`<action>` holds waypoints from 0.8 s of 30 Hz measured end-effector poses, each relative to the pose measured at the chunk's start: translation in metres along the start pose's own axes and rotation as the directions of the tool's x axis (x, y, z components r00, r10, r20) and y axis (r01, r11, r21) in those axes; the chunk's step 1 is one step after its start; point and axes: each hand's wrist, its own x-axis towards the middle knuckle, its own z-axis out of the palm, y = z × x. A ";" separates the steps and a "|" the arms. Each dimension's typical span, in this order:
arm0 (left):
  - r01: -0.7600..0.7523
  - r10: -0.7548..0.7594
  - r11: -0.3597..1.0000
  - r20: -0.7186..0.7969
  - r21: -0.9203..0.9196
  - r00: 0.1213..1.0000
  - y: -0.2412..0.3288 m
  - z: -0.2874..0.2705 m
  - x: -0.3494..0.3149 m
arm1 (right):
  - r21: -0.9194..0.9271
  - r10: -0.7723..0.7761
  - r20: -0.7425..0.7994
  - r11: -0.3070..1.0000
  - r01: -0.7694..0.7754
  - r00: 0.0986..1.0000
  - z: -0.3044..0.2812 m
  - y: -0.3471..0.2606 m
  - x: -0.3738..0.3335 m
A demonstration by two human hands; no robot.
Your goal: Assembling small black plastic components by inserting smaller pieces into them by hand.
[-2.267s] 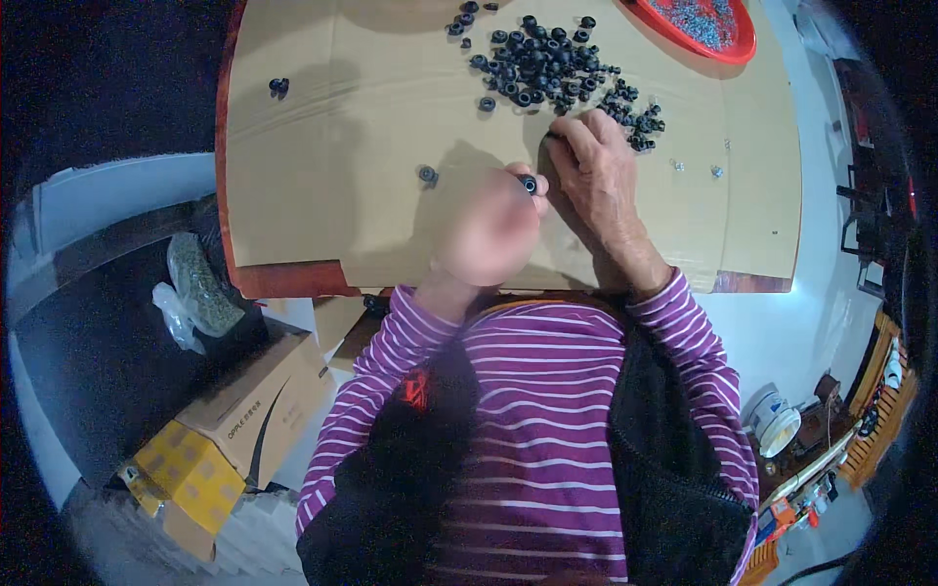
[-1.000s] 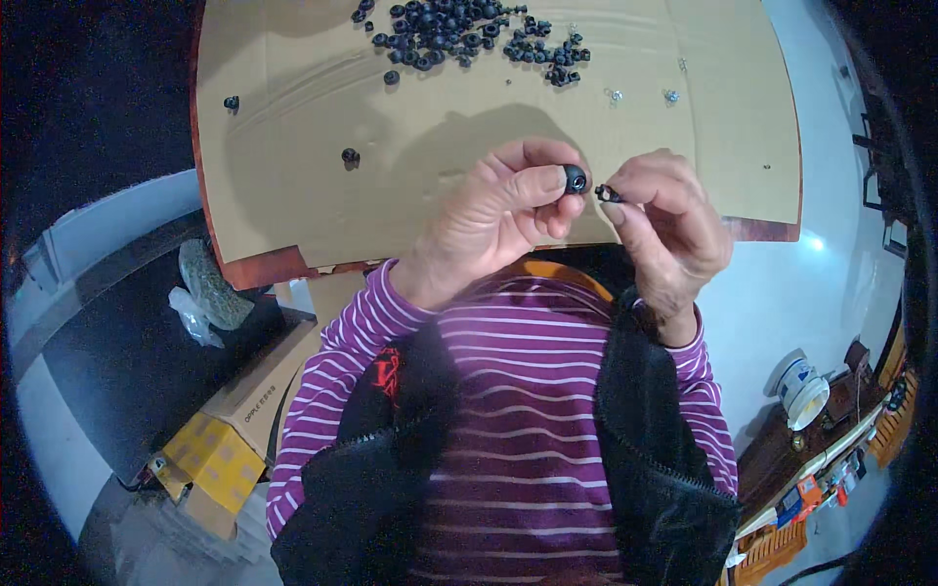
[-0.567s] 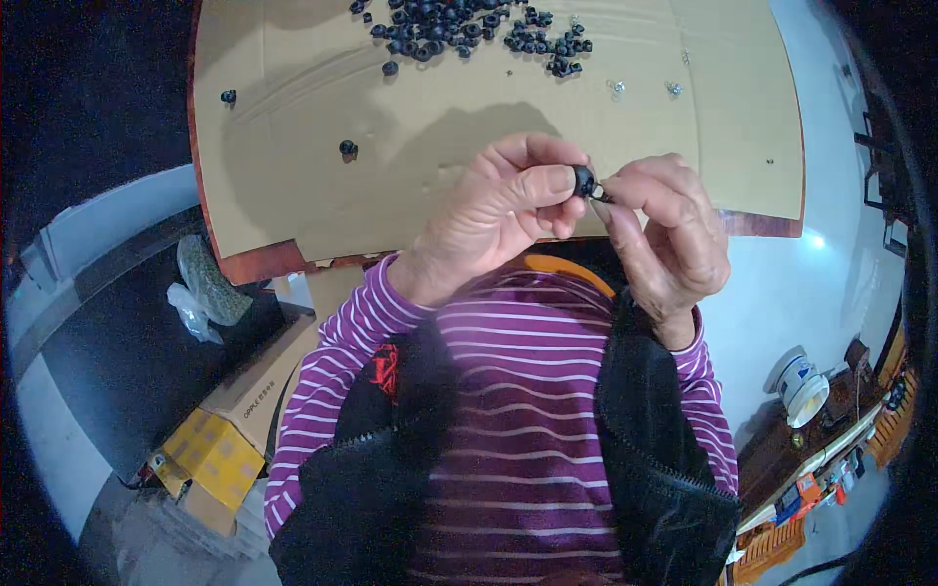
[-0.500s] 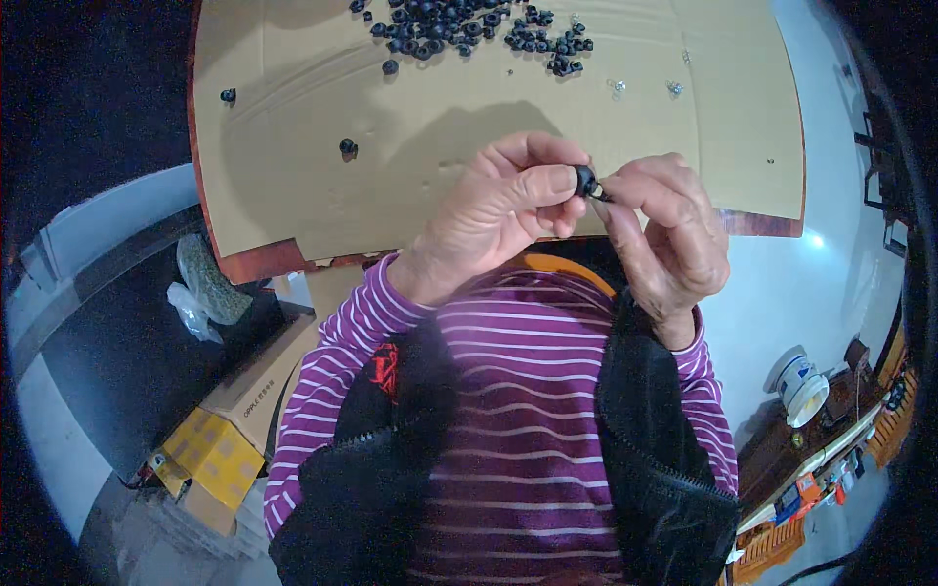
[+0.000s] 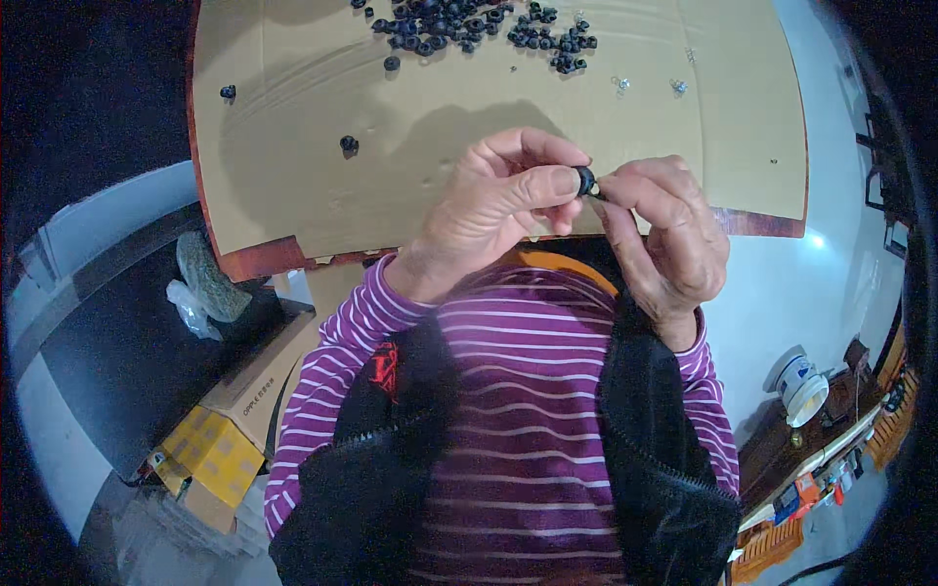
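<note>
Close in now: my left hand [image 5: 503,195] has a round black piece [image 5: 586,181] pinched between thumb and fingers, and my right hand [image 5: 674,230], thumb and forefinger almost together, meets it with a small dark part [image 5: 599,195], mostly hidden by fingertips. Whether the two are joined, I can't tell! Both sit above the near edge of the worktop [image 5: 743,117].

Printing next: dark lettering on the cardboard box [image 5: 256,391], low to the left of my hands; a red mark on my black vest, nearer me; blue marking on the white bucket [image 5: 803,393], far right of my hands, too small to read. The bucket's contents are unclear; the clear bag [image 5: 208,278], well left, holds something greenish. Beyond my hands, the heap of black pieces [image 5: 445,24] is cut off at the top, silvery bits [image 5: 678,87] to its right
</note>
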 end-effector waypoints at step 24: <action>0.219 -0.226 0.927 -0.012 0.305 0.974 0.016 -0.014 -0.026 | 0.382 0.275 0.517 0.773 -0.507 0.810 -0.005 -0.004 -0.001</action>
